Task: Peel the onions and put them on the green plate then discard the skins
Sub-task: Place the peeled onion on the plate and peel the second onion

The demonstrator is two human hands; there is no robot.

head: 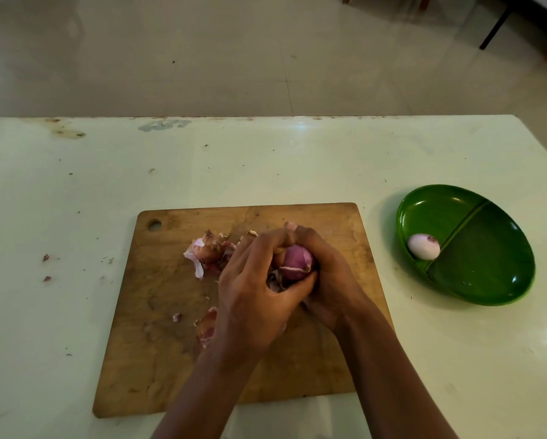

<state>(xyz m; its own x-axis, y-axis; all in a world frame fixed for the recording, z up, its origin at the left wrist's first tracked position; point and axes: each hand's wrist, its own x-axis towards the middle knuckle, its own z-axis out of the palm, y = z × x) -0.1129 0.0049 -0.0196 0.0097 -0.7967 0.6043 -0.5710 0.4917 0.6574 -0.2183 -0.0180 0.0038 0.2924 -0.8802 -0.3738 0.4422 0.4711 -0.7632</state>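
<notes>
Cutting board [158, 343] on table [75, 201], centre. Plate [487, 255] on table right of board; peeled onion [423, 246] in its left compartment, against the divider. A second onion [297, 263] gripped between left hand [253, 296] and right hand [332, 280] over the board. Skins [207, 251] on board left of hands; scraps [45, 257] on table further left.

Purple onion [297, 263]: glossy, a pale band across it, loose skin trailing beneath; I see it clasped between the left hand [253, 289] and right hand [326, 280] over the wooden board [158, 327].
Peeled onion [423, 246]: pale, pink-tipped, lying in the green plate's left compartment, against the divider.
Green plate [487, 248]: oval, two-part, on the bench [75, 185] right of the board.
Skins [207, 251]: papery pink-brown heap on the board, left of the hands; more scraps nearer me; two flecks on the bench, far left.
</notes>
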